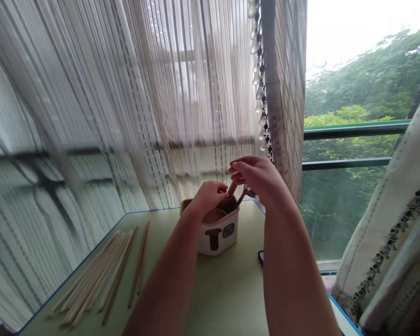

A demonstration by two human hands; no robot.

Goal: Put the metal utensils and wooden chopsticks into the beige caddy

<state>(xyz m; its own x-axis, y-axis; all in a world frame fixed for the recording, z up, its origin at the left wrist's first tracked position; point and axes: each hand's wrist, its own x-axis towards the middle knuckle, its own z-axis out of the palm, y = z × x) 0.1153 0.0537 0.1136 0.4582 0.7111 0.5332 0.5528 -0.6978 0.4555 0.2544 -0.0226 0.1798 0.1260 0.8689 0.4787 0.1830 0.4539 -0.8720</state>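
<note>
While your left hand (210,193) and right hand (257,175) curl above the box (221,240), grips unclear, expect it light and stiff; hold its rim (228,217).

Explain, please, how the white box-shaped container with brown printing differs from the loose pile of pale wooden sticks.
The white box-shaped container with brown printing stands upright; the loose pile of pale wooden sticks lies flat. The container is one squat piece, while the pile is many slender ones. Both rest on the pale green table.
</note>
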